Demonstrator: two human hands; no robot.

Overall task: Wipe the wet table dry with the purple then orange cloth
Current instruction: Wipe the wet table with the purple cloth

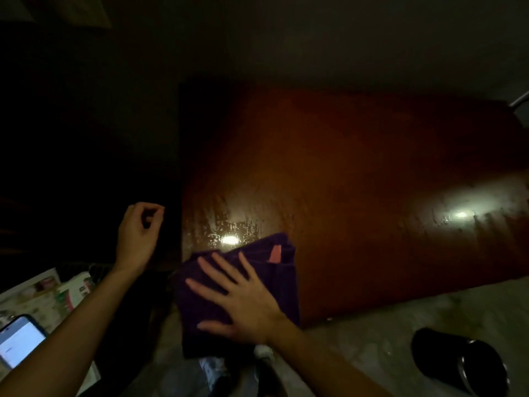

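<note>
The brown wooden table fills most of the view, its top streaked and beaded with water that glares under two light reflections, one near the left front corner and one far to the right. Folded on that near left corner lies the purple cloth, a thick pad with one edge hanging over the table's front edge and a small pink label showing on top. The right hand presses flat on it, fingers spread and palm down, so nothing is pinched; the cloth is simply pinned under the open palm. The left hand hovers off the table's left side, fingers loosely curled and empty. A black round container sits on the floor at lower right, papers and a lit phone lie at lower left. The orange cloth is not in view. The wiping looks barely started, since wet streaks cover nearly the whole top. To do this pass well, I would keep the palm flat with even pressure, draw the cloth in long overlapping strokes across to the far right glare, and turn the pad to a dry face once it is soaked.
</note>
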